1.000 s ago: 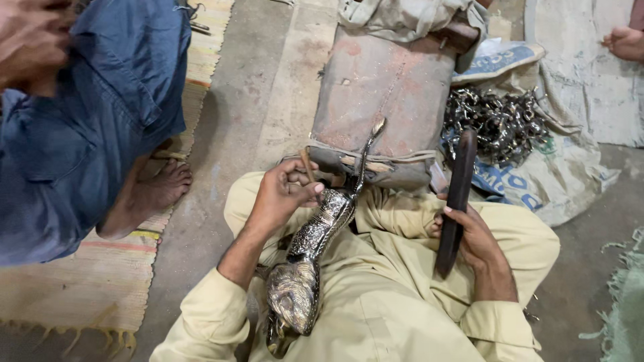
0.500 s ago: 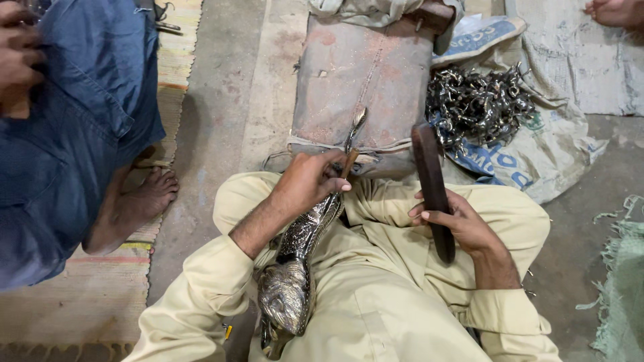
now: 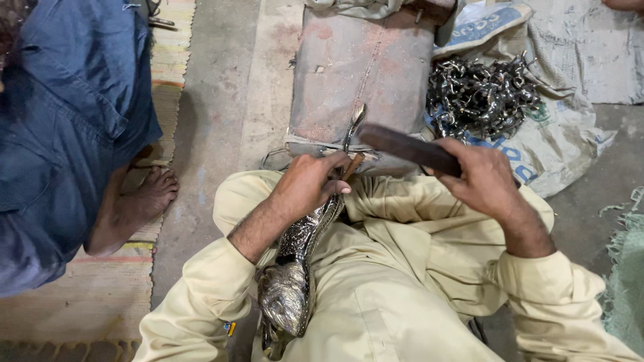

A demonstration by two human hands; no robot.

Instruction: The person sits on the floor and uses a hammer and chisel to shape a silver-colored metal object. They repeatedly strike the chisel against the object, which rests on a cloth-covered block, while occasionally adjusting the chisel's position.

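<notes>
Floor-level metal workshop: heaped metal castings [image 3: 479, 97], sacking [image 3: 570, 127].

Light is soft and even, approx. from above, no hard shadows. Small glare on the shiny embossed silver metal piece [image 3: 288, 295] and the pile of dark shiny metal parts [image 3: 479, 97]. Dark flat wooden bar [image 3: 409, 149] is slightly motion-blurred; edges bend a bit, wide lens.

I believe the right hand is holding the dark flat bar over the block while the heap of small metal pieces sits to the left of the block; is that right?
Not quite: in the head view the heap of small metal pieces lies on the sack to the right of the block, not the left. The right hand does hold the dark flat bar over it.
</notes>
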